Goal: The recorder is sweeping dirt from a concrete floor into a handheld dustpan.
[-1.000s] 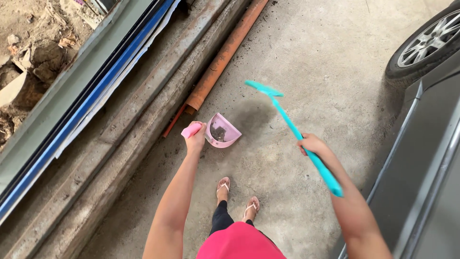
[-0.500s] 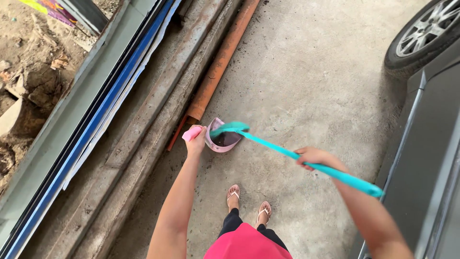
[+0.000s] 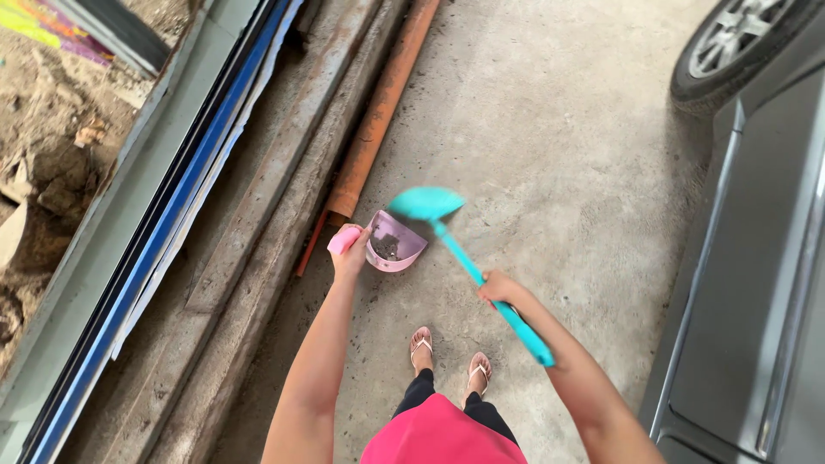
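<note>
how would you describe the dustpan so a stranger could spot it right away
Start at the long orange pipe lying along the concrete floor; just past its near end is the dustpan, held by its handle in the left hand. It is the only pale pink scoop, with dark debris inside, beside the teal brush.

Pink dustpan (image 3: 394, 243) with brighter pink handle, teal broom (image 3: 468, 266), rusty orange pipe (image 3: 375, 120), grey concrete floor (image 3: 550, 155), blue-edged panel (image 3: 163, 232), grey car (image 3: 756, 283).

orange pipe (image 3: 375, 116) along rusty steel beams (image 3: 284, 172), grey car (image 3: 756, 258) with wheel (image 3: 730, 39) on concrete floor (image 3: 559, 155)
</note>
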